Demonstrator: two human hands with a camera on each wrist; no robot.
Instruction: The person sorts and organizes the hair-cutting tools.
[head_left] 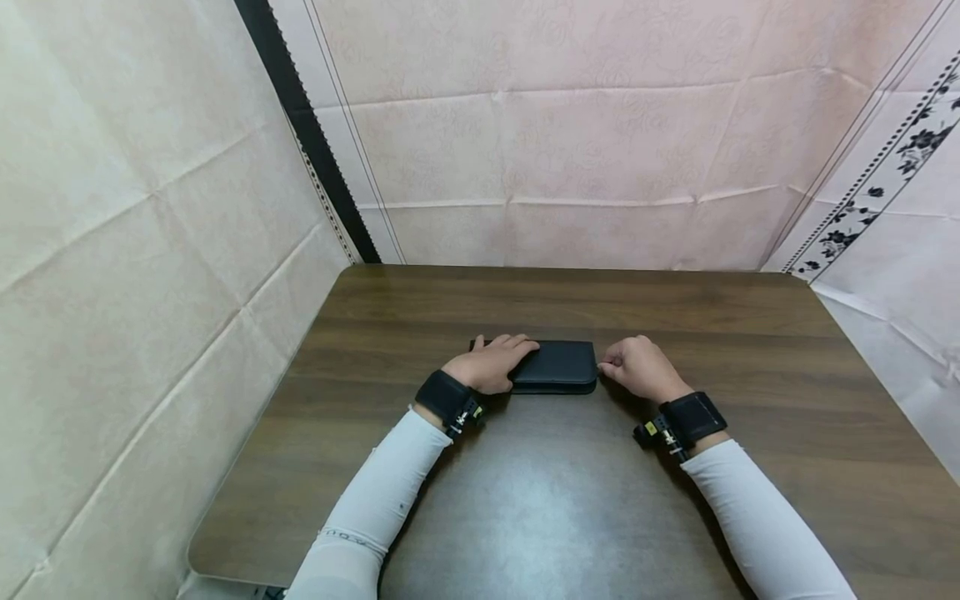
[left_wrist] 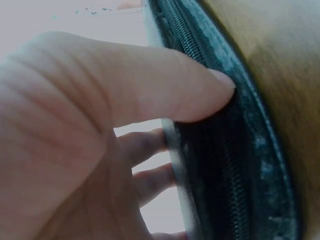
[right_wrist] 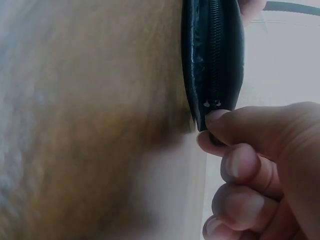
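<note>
A black zip-around wallet [head_left: 561, 363] lies flat on the wooden table, its zipped long edge toward me. My left hand [head_left: 491, 365] holds its left end. The thumb [left_wrist: 200, 95] presses on the zipper [left_wrist: 235, 195] along the front edge, while the other fingers lie over the top cover. At the right end, my right hand [head_left: 643, 367] pinches between thumb and forefinger at the zipper's slider [right_wrist: 212, 104]. The pull tab is mostly hidden by those fingertips. In the right wrist view the zipper teeth run in one closed line away from the slider.
The brown wood-grain table [head_left: 420, 300] has a rounded left front corner. Pale creased cloth [head_left: 570, 150] hangs behind it and along both sides. Each wrist wears a black strap [head_left: 693, 417] with a small camera.
</note>
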